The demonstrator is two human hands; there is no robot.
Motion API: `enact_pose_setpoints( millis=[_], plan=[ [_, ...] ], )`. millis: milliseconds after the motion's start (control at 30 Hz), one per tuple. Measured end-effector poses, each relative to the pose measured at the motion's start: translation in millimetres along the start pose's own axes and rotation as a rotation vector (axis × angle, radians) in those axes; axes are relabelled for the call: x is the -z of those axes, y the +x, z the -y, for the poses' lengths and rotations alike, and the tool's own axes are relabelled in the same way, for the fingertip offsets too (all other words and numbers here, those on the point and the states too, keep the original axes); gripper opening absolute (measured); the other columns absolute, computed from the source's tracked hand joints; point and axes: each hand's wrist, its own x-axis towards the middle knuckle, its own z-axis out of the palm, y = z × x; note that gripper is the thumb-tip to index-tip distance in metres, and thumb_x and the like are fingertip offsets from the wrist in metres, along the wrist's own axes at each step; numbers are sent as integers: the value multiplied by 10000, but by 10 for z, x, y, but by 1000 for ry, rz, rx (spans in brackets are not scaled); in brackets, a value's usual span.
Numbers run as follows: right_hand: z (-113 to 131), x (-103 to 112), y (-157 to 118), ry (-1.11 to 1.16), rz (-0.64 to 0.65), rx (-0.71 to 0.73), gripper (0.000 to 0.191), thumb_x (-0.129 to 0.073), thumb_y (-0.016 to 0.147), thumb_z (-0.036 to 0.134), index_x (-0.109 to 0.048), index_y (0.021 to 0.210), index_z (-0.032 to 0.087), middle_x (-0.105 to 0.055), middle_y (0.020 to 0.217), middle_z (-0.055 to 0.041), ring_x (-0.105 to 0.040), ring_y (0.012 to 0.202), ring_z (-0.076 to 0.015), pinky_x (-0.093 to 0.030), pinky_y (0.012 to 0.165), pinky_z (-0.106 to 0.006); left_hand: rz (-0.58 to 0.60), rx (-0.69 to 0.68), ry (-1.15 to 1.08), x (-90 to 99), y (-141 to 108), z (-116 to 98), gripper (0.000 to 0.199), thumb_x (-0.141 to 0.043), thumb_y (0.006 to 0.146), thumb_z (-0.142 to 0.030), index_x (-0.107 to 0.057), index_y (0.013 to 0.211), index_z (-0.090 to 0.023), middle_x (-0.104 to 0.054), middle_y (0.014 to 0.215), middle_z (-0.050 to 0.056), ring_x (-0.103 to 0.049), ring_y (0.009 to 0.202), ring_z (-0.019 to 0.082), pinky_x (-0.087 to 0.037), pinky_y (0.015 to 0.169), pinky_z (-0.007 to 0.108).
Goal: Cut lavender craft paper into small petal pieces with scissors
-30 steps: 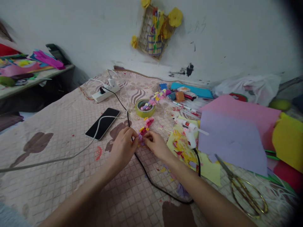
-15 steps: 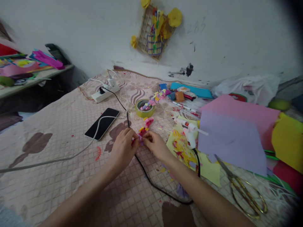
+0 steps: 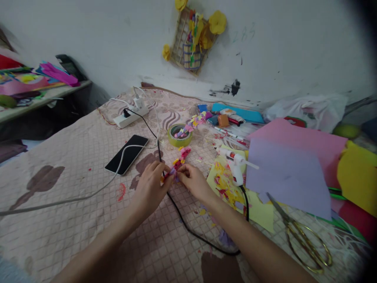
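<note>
Left hand (image 3: 150, 186): I saw its tight pinch of a second ago ease; thumb and forefinger ended slightly apart, with the strip between them.
Petalled strip (image 3: 178, 162): dark red and orange bits (image 3: 162, 179) came into view at that grip, mostly covered by fingers before.
Camera: drifted a touch right, so phone (image 3: 129, 155) and scissors (image 3: 291, 223) slid marginally left on my screen.

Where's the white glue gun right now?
In the head view, the glue gun lies right of the right hand, on a pale yellow sheet by the purple sheet.
</note>
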Motion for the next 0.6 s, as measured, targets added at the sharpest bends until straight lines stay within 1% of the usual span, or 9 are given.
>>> enact_pose_setpoints(
  millis=[167,367,600],
  plan=[
    [-4,-2,5,1,-2,-1,55,-527,757,222,-548,744,173,-559,642,19,-521,570,-108,-379,506,-211,-11,-27,21,-31,-7,13,67,-492,815,-217,-547,845,-192,-546,880,47,-506,844,193,-416,759,354],
    [-9,0,7,-6,-3,1,68,-527,756,233,-554,748,172,-571,656,15,-528,586,-112,-384,525,-219,1,-27,21,-34,-14,-1,73,-495,816,-208,-548,864,-188,-542,925,53,-495,878,192,-411,796,356],
    [-13,1,6,-7,-6,3,70,-527,754,240,-550,741,176,-559,632,23,-512,552,-106,-370,502,-214,1,-41,30,-27,-11,12,68,-493,805,-182,-543,852,-189,-542,911,52,-497,864,194,-417,789,362]
  ],
)
